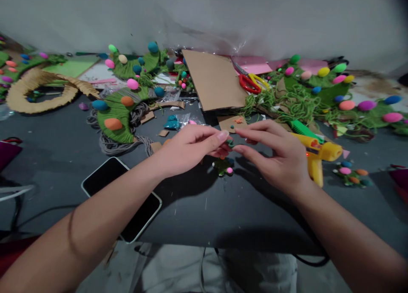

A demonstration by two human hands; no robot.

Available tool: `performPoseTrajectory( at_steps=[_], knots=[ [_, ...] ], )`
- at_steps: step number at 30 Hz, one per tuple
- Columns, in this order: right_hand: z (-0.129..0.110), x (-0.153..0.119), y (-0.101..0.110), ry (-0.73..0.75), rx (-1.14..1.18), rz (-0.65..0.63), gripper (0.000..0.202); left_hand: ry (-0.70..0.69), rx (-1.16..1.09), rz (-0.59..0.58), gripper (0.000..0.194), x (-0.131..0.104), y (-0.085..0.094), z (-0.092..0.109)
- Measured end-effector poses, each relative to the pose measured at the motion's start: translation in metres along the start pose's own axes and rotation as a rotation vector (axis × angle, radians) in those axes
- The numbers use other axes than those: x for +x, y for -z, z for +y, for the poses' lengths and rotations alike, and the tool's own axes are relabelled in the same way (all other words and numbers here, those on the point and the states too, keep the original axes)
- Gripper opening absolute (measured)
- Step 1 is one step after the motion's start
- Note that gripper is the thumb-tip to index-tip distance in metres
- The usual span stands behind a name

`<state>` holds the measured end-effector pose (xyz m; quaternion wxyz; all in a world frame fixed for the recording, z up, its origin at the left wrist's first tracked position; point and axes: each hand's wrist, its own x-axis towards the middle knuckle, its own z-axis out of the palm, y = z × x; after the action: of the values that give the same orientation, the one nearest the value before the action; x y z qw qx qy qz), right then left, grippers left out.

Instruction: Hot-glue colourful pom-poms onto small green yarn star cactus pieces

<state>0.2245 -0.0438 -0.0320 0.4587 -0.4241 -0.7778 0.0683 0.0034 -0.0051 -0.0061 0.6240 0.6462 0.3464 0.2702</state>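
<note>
Green scrap (230, 144) sat pinched in the left hand (191, 150), apparently mid-shaping, while the right hand (272, 153), fingers parted beside it, likely needed precision next

A craft workshop, shown by the glue gun (330, 150), scissors (245, 79), cardboard (215, 80) and green yarn (296, 102)
</note>
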Motion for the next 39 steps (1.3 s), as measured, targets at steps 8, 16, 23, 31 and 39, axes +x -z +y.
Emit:
performPoseTrajectory(
  at_steps=[8,16,23,31,39],
  knots=[
    [-0.01,-0.002,-0.007,0.04,0.037,-0.054,0.021,-0.014,0.103,-0.025,0.027,0.0,-0.001,-0.002],
    [-0.001,0.002,0.0,-0.127,0.066,0.063,0.017,-0.046,0.033,0.107,0.037,0.0,-0.001,0.001],
    [-0.006,-0.002,-0.008,-0.048,0.089,-0.03,0.025,-0.06,0.053,-0.015,0.029,-0.001,-0.004,-0.003],
    [-0.012,0.001,-0.004,-0.226,0.345,-0.119,0.011,-0.141,0.235,0.082,0.021,-0.002,-0.004,-0.002],
    [-0.001,0.003,0.0,-0.304,0.326,0.014,0.015,-0.144,0.143,0.087,0.033,-0.001,-0.004,-0.006]
  ],
)
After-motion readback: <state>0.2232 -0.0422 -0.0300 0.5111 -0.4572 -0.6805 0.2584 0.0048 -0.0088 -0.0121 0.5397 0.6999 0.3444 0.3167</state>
